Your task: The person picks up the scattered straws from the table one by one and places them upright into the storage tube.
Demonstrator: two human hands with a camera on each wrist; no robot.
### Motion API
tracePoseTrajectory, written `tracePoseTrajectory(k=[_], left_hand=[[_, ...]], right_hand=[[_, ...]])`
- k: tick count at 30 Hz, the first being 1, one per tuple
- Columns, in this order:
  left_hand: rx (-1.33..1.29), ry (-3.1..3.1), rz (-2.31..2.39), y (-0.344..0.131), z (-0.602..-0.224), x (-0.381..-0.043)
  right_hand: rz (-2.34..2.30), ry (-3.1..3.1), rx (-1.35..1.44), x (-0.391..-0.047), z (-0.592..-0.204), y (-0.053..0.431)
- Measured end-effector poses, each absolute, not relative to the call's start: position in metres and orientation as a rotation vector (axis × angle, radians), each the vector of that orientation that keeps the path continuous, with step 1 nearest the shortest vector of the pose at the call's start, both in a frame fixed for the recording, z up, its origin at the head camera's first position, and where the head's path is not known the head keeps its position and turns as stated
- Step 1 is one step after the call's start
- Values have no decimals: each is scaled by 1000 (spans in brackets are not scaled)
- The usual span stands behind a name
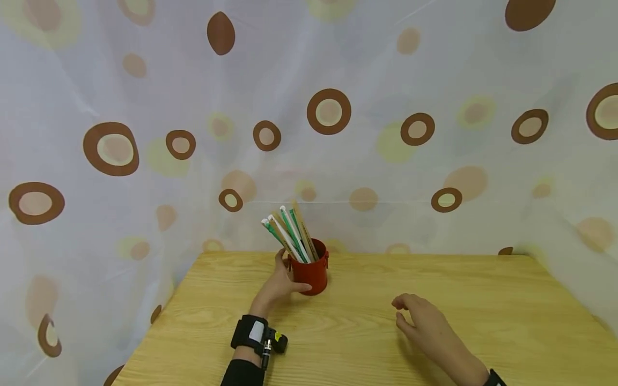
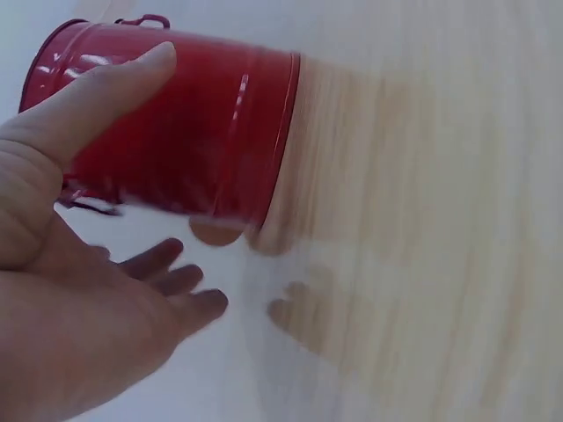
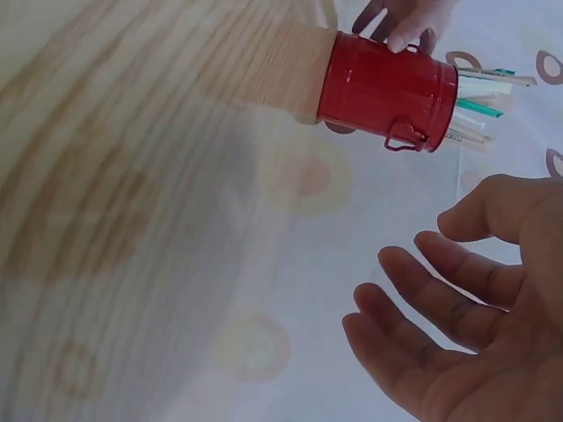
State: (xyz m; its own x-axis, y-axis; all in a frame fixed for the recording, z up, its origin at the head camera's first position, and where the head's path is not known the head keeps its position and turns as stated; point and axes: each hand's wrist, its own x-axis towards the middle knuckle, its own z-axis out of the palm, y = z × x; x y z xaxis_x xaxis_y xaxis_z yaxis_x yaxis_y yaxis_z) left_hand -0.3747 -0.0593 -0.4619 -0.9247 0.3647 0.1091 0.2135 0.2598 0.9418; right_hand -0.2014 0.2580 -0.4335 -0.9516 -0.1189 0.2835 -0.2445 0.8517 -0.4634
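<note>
A small red metal bucket (image 1: 310,276) with side handles stands on the wooden table near its back edge. Several slim white, green and tan straws (image 1: 293,236), apparently in wrappers, lean to the left inside it. My left hand (image 1: 277,281) is at the bucket's left side, thumb across its front. In the left wrist view the thumb (image 2: 106,97) overlaps the red wall, while the other fingers (image 2: 180,294) are spread loosely beside the bucket, apart from it. My right hand (image 1: 427,324) hovers over the table to the right, fingers loosely bent, holding nothing.
The light wooden table (image 1: 463,284) reaches back to a pale curtain (image 1: 367,161) printed with brown, tan and yellow circles, which also hangs along both sides. A black strap with a small camera (image 1: 256,335) sits on the left wrist.
</note>
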Motion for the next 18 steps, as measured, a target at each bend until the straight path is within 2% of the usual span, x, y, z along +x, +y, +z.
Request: tracePoseTrajectory(k=[7,14,18], left_hand=[[282,2793,1243,-83,-456,-344],[397,3073,772,-68,-425,-293],[499,3084,660,-48,-408,-259]], right_hand=[[705,-2819,257,-189,-430,264],[601,-2790,252,-178,-421,269],[609,-2846,242,-169,-415,269]])
